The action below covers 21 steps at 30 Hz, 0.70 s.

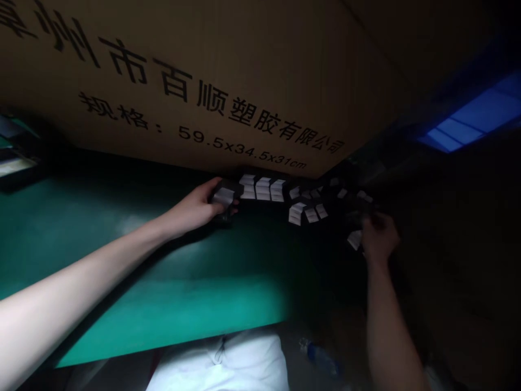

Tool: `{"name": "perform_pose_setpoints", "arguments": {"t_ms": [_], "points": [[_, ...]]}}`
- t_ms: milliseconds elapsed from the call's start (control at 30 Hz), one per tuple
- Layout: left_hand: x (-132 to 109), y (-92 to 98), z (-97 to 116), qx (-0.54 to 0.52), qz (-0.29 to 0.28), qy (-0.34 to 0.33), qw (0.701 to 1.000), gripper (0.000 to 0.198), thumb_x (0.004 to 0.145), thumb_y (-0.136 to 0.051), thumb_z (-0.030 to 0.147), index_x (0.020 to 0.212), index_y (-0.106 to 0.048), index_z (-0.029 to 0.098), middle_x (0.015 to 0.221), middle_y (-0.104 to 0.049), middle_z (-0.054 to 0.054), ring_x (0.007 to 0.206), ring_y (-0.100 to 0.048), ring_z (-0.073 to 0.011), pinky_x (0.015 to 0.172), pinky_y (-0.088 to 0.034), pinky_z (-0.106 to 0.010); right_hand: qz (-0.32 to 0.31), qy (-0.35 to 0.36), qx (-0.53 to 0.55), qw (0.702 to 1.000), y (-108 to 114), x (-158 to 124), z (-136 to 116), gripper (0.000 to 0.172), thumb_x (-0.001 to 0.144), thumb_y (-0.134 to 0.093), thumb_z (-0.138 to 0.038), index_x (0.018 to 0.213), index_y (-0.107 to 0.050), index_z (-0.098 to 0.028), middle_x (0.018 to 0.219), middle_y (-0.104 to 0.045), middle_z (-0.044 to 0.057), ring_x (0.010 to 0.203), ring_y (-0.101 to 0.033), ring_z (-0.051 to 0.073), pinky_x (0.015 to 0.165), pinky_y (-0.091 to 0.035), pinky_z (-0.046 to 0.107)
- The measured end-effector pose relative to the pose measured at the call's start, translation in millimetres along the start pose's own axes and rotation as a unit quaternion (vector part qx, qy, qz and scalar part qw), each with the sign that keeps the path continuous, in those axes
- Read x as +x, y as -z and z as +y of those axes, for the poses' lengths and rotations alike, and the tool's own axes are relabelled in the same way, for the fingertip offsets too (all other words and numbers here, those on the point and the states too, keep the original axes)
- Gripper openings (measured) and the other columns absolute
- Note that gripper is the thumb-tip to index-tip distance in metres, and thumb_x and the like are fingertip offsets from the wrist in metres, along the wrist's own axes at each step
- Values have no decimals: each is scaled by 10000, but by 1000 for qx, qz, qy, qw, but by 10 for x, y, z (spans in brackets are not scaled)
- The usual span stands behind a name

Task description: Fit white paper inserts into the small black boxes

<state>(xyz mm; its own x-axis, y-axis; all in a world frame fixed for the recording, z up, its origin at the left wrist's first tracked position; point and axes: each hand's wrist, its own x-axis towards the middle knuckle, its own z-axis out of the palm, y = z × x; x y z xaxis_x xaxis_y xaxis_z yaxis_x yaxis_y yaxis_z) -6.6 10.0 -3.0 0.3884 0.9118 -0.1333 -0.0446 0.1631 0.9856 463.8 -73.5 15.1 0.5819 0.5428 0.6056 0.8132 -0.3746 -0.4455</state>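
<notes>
My left hand (197, 206) grips a small black piece with a white label (223, 196) at the near end of a cluster of similar pieces. Several of these labelled pieces (262, 188) stand in tight rows on the far part of a green mat (171, 293), with others lying looser (303, 212) to the right. My right hand (378, 236) is curled in dim light at the cluster's right end. A white-labelled piece (354, 239) sticks out from its fingers. Shadow hides the exact grip.
A large cardboard box (183, 92) printed with black Chinese text and dimensions stands beyond the mat. Dark stacked items (14, 160) sit at far left. Below the mat's edge are white clothing (220, 364) and a plastic water bottle (321, 355). A blue-lit ceiling panel (468, 117) glows upper right.
</notes>
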Motion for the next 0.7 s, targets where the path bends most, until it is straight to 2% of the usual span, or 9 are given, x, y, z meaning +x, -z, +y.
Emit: {"name": "perform_pose_setpoints", "arguments": {"t_ms": [67, 167, 333, 500, 600, 700], "points": [[0, -2, -2, -3, 2, 0, 1000, 435, 695, -804, 206, 1110, -672, 214, 1048, -809, -86, 997, -795, -308, 989, -611, -486, 19, -1, 4, 1000, 1, 45, -3, 491, 845, -645, -531, 1131, -746, -146, 1004, -777, 152, 929, -728, 316, 893, -570, 456], [8, -6, -9, -5, 7, 1, 1000, 444, 681, -806, 197, 1106, -676, 213, 1052, -809, -88, 981, -796, -307, 974, -615, -482, 10, 4, -1, 1000, 13, 101, -10, 458, 886, -607, -504, 1118, -744, -133, 1013, -774, 168, 949, -730, 316, 884, -570, 444], [24, 0, -39, 2, 2, -4, 1000, 420, 700, -795, 202, 1101, -672, 207, 1058, -811, -94, 1000, -791, -316, 986, -609, -506, -31, 18, -30, 999, 58, 153, -44, 436, 972, -493, -460, 1076, -756, -129, 970, -777, 176, 965, -726, 331, 905, -553, 472], [23, 2, -44, -6, 7, 1, 1000, 474, 686, -830, 219, 1139, -689, 204, 1073, -809, -103, 1009, -789, -321, 992, -613, -508, -83, 43, -41, 995, 70, 175, -98, 417, 949, -554, -452, 1149, -746, -141, 1140, -774, 193, 1090, -724, 336, 968, -544, 453], [16, -3, -27, -3, 9, 3, 1000, 460, 678, -829, 209, 1121, -703, 206, 1063, -807, -104, 1008, -791, -322, 993, -613, -501, -108, 36, -48, 992, 2, 207, -50, 387, 866, -676, -493, 1065, -763, -172, 1034, -796, 152, 998, -745, 330, 944, -554, 460], [15, -5, -20, 0, 13, 4, 1000, 441, 673, -824, 204, 1097, -707, 215, 1050, -807, -98, 997, -794, -324, 983, -620, -495, -124, 55, -56, 989, -118, 243, 60, 468, 832, -702, -604, 1009, -762, -175, 883, -791, 118, 882, -746, 318, 897, -563, 471]]}}
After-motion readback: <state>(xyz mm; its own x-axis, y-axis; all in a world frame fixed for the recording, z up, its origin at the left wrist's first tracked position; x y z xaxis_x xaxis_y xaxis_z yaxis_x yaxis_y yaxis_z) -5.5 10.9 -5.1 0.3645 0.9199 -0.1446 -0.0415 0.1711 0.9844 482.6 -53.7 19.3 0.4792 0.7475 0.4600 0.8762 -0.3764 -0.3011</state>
